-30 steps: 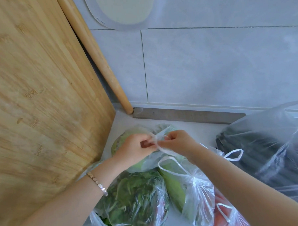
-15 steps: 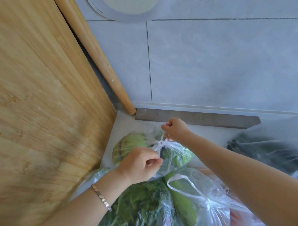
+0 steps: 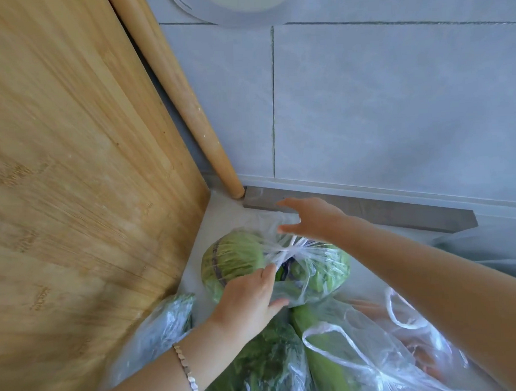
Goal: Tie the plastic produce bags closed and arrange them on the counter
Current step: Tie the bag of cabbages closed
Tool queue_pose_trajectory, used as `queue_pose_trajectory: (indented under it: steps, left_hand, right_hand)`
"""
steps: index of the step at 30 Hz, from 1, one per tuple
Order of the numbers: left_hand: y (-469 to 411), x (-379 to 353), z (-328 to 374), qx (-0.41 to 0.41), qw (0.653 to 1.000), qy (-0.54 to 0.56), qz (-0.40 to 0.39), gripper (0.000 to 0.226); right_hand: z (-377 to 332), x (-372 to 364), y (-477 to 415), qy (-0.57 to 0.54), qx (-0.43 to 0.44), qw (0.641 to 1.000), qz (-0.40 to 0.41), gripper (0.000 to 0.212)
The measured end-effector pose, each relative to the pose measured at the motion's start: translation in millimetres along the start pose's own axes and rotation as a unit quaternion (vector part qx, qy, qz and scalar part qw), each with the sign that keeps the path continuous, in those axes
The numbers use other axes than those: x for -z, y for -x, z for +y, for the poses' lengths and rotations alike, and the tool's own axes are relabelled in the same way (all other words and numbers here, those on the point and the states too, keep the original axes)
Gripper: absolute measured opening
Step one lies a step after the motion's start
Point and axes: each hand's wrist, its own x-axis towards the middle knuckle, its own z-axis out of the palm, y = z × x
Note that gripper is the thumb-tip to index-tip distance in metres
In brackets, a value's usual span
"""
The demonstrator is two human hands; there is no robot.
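The left hand (image 3: 249,302) lies on the near side of the bag (image 3: 319,269) with a slack grip. Its fingers are nearly straight, its thumb is up by the knot (image 3: 285,250), and I cannot make out anything pinched. The right hand (image 3: 314,219) has a wide-open grip, with fingers spread and blurred just beyond the knot. Whether its fingertips touch the film I cannot tell.

The bag is knotted at the top and sits on the white bench (image 3: 222,217) near the back corner, holding round green produce. A dark band runs round the left piece; no writing on it can be read.

A wooden board (image 3: 72,174) leans close on the bag's left, with a narrow bare run of bench between them. A rolling pin (image 3: 181,89) slants in the corner against the tiled wall (image 3: 394,100), its end down behind the bag. A grey strip (image 3: 370,212) runs along the wall's foot, and bare bench shows between it and the bag.

Crowded against the bag's near side are a greens bag (image 3: 267,366) and a loop-handled bag (image 3: 361,365) with a long green vegetable. A small bag (image 3: 164,320) lies by the board. A bracelet (image 3: 187,372) circles the left wrist.
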Motion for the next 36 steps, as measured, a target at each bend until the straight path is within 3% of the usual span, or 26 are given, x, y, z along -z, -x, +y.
queue_pose_trajectory:
  steps: [2,5,8,9,11,14,15,18,23,26,28,32,36]
  left_hand:
    - [-4.5,2.8,4.9,0.058,0.998,0.004,-0.028,0.052]
    - [-11.4,5.0,4.1,0.059,0.996,-0.035,-0.057,0.038]
    - [-17.2,10.9,3.1,0.064,0.988,-0.061,-0.124,0.009]
    - [-18.1,10.0,3.8,0.066,0.986,-0.071,-0.139,0.012]
    - [-18.6,12.3,3.5,0.076,0.989,-0.066,-0.108,0.01]
    - [-21.2,13.4,-6.1,0.113,0.993,-0.032,0.021,0.009]
    - [-22.6,13.8,-9.5,0.141,0.99,0.007,0.03,0.01]
    - [-30.9,3.6,-14.5,0.223,0.972,0.067,0.019,0.021]
    - [-54.0,2.9,-21.3,0.241,0.97,0.017,-0.027,0.023]
    - [-61.9,7.7,-26.8,0.263,0.961,0.072,-0.046,0.022]
    - [-61.0,7.9,-28.2,0.277,0.954,0.105,-0.044,0.021]
    - [-52.6,7.2,-30.2,0.254,0.953,0.167,-0.007,0.012]
    - [-38.2,8.6,-33.7,0.202,0.945,0.253,0.04,0.013]
  right_hand:
    - [-3.0,-0.8,-4.3,0.072,0.021,0.997,-0.016,0.064]
    - [-9.0,-4.0,-6.4,0.129,0.016,0.99,-0.05,0.063]
    - [-10.7,-14.0,-13.4,0.18,0.013,0.983,-0.046,0.037]
    - [-11.1,-17.6,-13.9,0.187,0.012,0.982,-0.036,0.029]
    - [-9.6,-20.7,-11.4,0.145,0.003,0.989,-0.009,0.026]
    - [-10.0,-21.0,-1.9,-0.019,0.02,1.0,0.011,0.024]
    - [-13.5,-21.9,0.2,-0.032,0.039,0.999,0.0,0.024]
    - [-24.0,-35.5,4.0,0.049,0.051,0.996,-0.063,0.03]
    - [-18.0,-40.1,11.9,0.089,0.049,0.992,-0.07,0.042]
    - [-16.1,-35.2,23.2,0.066,0.071,0.991,-0.097,0.042]
    - [-15.9,-36.9,28.4,0.138,0.095,0.981,-0.099,0.05]
    - [-17.6,-45.7,24.4,0.127,0.071,0.989,-0.04,0.045]
    - [-23.9,-47.8,14.1,0.111,0.013,0.991,-0.07,0.04]
